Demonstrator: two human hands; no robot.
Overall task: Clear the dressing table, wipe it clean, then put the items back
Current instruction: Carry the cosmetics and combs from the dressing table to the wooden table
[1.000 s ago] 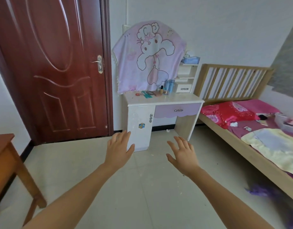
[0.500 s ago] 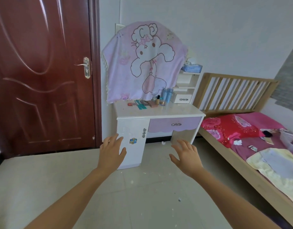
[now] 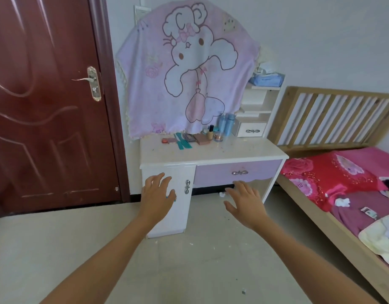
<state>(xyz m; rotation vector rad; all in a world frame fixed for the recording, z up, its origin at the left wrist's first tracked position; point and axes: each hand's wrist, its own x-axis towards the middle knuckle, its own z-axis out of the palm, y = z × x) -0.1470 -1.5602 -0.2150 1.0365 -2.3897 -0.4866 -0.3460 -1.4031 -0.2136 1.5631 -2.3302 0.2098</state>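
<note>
Table [image 3: 228,153] stood against the wall between door [image 3: 46,106] and bed [image 3: 342,194], with makeup bits [image 3: 200,138] bunched at the back of its top. Left hand [image 3: 157,198] and right hand [image 3: 244,202] were stretched out in front, lower than the top, fingers loosely spread and holding nothing

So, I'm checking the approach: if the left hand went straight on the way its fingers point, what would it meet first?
Probably the white cabinet door of the dressing table: the left hand, open, points at its upper part. Depth is unclear.
</note>
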